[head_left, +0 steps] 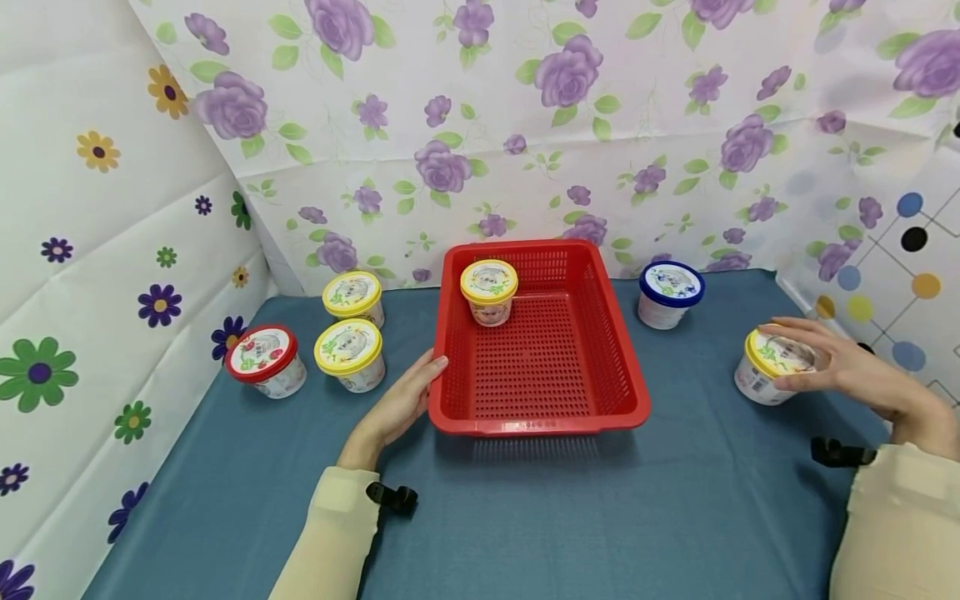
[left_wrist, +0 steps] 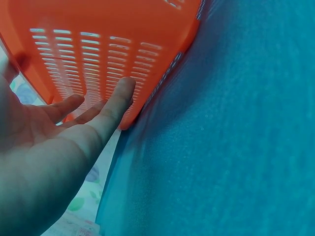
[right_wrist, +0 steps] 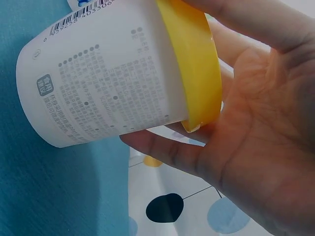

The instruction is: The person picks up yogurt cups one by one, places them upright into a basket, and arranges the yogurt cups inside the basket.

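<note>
My left hand (head_left: 402,400) holds the left side of a red plastic basket (head_left: 540,427), thumb at the rim and fingers along the slotted outer wall (left_wrist: 93,44). Inside the basket, near its back left corner, one yellow-lidded tub (head_left: 489,292) stands upright. Far to the right, my right hand (head_left: 847,362) grips another yellow-lidded tub (head_left: 759,379) from its right side. Up close in the right wrist view, the thumb and fingers reach around that white printed tub (right_wrist: 113,83) at its lid, with the palm facing the lid.
A blue-lidded tub (head_left: 667,296) stands between the basket and my right hand. Left of the basket are two more yellow-lidded tubs, one at the back (head_left: 352,296) and one nearer (head_left: 349,354), beside a red-lidded tub (head_left: 266,360). Flowered sheets (head_left: 450,108) border the blue tablecloth (head_left: 562,525).
</note>
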`<state>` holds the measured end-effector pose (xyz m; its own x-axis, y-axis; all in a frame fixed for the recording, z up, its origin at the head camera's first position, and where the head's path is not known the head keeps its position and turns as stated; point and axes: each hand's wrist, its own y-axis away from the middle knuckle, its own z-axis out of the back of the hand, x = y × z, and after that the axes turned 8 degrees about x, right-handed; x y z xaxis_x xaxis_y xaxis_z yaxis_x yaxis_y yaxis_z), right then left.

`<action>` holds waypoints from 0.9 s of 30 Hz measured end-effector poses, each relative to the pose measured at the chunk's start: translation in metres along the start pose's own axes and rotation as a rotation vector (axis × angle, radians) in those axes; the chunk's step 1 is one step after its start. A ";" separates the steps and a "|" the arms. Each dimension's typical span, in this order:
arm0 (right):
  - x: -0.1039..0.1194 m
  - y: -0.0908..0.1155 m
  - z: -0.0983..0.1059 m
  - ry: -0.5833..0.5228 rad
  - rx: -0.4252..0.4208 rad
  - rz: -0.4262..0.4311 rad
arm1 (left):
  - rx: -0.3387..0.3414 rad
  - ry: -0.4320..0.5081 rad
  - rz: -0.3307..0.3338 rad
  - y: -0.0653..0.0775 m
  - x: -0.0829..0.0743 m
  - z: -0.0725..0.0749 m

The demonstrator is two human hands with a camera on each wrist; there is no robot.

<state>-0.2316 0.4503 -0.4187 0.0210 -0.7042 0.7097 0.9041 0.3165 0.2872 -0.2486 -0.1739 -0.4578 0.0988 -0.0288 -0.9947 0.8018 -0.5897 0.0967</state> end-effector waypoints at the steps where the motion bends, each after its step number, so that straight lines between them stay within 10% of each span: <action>1: 0.000 0.000 0.000 -0.001 -0.002 0.001 | -0.002 0.000 0.001 0.000 0.000 0.000; 27: 0.026 -0.015 -0.007 0.076 -0.056 0.146 | 0.014 0.017 -0.021 0.000 0.002 0.002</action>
<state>-0.2413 0.4230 -0.4092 0.1839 -0.7002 0.6898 0.9116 0.3840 0.1467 -0.2497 -0.1752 -0.4598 0.0925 -0.0024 -0.9957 0.7953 -0.6016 0.0753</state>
